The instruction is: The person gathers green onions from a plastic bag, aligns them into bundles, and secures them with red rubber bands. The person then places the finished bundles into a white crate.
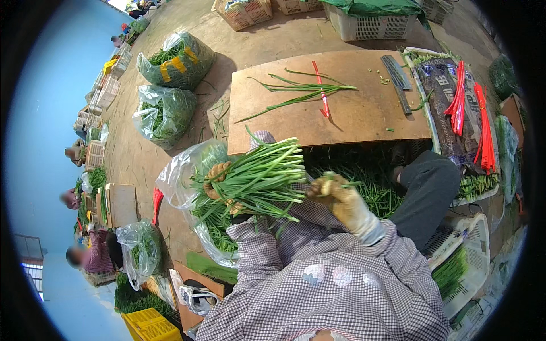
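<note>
My left hand [217, 179], in a stained work glove, grips a thick bunch of green chive-like stalks [264, 174]. The pale cut ends face right, towards my other hand. My right hand [341, 200], in a soiled yellow-and-white glove, is curled by those ends; it is blurred, with bits of green stalk [352, 184] at its fingers. On the wooden board [273, 128] ahead, a few loose stalks [298, 88] lie across a red tie strip [320, 87]. A cleaver-like knife [397, 83] rests near the board's right edge, beside small green trimmings.
Left of my lap is an open plastic bag [183, 170] of greens. More greens [371, 196] lie under the board. Red strips [457, 102] rest on a printed sack [439, 89] at right. Filled bags [166, 115] and crates [375, 27] stand beyond. Other people sit along the left wall.
</note>
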Motion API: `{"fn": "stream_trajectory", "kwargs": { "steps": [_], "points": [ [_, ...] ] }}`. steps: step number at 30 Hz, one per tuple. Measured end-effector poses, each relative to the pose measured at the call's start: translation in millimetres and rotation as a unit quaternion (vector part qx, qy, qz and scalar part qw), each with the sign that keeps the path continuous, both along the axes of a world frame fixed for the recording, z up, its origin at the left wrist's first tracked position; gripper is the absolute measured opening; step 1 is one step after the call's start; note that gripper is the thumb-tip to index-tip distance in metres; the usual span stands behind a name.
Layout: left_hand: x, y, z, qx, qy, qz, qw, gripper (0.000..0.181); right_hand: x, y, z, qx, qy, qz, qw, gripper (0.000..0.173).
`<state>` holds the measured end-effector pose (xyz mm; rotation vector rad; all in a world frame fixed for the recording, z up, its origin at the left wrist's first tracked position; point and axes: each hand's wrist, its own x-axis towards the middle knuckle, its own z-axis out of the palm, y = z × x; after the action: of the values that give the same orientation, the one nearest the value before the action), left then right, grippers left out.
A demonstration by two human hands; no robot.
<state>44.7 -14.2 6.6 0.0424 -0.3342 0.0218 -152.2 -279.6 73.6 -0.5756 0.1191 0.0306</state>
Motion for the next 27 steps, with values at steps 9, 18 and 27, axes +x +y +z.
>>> {"fn": "stream_trajectory", "kwargs": {
  "steps": [9,18,27],
  "points": [
    [-5.4,-41.9,20.6,-0.008,0.017,-0.035,0.999,0.024,14.7,17.4,2.9,-0.073,0.101,0.074,0.99,0.035],
    [-8.7,-22.1,19.5,-0.013,0.035,-0.016,0.999,0.024,-10.2,-4.1,-19.0,0.154,0.06,-0.045,0.985,0.012],
    [-10.1,-55.6,31.4,0.027,-0.017,-0.047,0.998,0.025,12.1,27.5,-6.4,-0.126,0.049,0.1,0.986,0.04]
  ]
}}
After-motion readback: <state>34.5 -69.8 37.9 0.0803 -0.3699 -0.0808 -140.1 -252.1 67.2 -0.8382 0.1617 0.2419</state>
